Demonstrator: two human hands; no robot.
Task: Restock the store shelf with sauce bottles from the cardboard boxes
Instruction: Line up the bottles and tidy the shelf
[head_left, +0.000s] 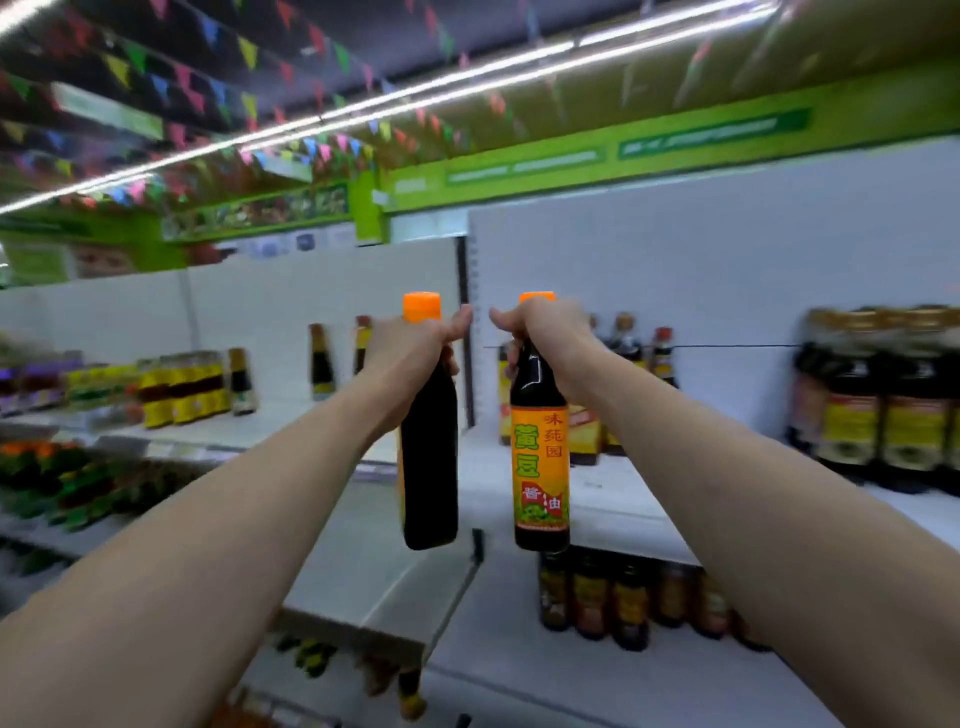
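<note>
White shelf (613, 499) behind "黄豆酱油" bottle (540, 467)

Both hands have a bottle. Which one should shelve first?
Right, probably. The right hand grips the right bottle with its label facing us, in front of a bare stretch of shelf. The left bottle, in the left hand, shows its unlabelled side and hangs in front of the post.

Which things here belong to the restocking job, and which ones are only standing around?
For the job:
left hand holding the left bottle
right hand holding the right bottle
shelf

Only around:
yellow-label bottles
big bottles
flags
</note>
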